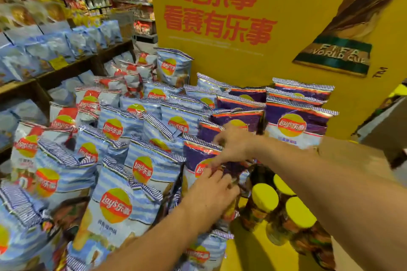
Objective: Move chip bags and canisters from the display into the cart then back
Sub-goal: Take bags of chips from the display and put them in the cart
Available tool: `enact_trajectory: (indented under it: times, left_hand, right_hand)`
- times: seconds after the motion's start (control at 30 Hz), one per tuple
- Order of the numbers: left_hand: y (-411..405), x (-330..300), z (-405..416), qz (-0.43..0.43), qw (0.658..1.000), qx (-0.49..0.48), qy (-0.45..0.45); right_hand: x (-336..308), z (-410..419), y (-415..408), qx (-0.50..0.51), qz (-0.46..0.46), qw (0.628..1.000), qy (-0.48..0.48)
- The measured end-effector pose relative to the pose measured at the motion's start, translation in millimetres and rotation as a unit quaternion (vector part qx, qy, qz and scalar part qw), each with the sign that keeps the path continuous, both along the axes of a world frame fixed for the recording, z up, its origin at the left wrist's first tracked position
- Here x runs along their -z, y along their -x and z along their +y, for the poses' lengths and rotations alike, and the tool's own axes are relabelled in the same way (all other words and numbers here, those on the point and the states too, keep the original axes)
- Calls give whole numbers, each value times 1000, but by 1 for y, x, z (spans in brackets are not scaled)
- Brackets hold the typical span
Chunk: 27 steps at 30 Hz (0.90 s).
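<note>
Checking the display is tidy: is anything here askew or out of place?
Mostly orderly. The canisters with yellow lids lean over, tilted rather than upright. Several blue bags slump at different angles. Both hands, left and right, are on a purple bag. No spills show.

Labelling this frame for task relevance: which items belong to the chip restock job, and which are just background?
Task items:
- purple Lay's bag, both hands on it
- left hand
- right hand
- yellow-lidded canisters
- blue-striped Lay's bags

Background:
- yellow FIFA World Cup display board
- wooden shelf of pale blue bags
</note>
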State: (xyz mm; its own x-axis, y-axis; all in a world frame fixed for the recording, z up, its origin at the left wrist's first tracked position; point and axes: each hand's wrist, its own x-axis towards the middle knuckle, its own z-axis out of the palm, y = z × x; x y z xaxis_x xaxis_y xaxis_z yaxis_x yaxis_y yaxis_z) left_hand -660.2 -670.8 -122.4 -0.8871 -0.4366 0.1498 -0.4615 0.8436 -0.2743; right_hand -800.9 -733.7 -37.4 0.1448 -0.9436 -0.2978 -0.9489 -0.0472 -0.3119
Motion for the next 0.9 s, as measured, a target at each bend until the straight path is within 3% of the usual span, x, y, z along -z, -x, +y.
enact_trajectory:
  times: [0.07, 0.13, 0.2, 0.23, 0.3, 0.37, 0.47, 0.67, 0.77, 0.9]
  left_hand:
    - [6, 8, -8, -10, 999, -27, -28]
    - [9, 7, -10, -18, 999, -31, -41]
    - [8, 6, -11, -25, 998, -26, -43]
    - [7, 3, -11, -29, 998, -26, -44]
    - [4, -4, -10, -28, 998, -24, -49]
    - [1, -9, -6, -24, 998, -15, -48]
    - [-7, -17, -1, -48, 998, -25, -45]
    - [-17, -32, 24, -147, 985, -83, -32]
    - [-21, -46, 37, -90, 984, -142, -63]
    - [-37, -67, 51, 72, 962, -231, -126]
  right_hand:
    - [14, -3, 11, 65, -184, 980, 29]
    - [13, -5, 27, 109, -277, 941, 159]
    - [7, -6, 42, 113, -197, 928, 294]
    - [5, -6, 48, 86, -141, 939, 302]
    - [5, -6, 50, 2, -39, 980, 198]
    - [6, -1, 47, -35, 2, 995, 93]
    - [-6, 8, 40, 4, -52, 994, 99]
    - [-29, 43, 44, 9, -41, 993, 114]
    - [-38, 60, 43, 5, -54, 992, 118]
    - [-48, 84, 25, -15, -92, 990, 106]
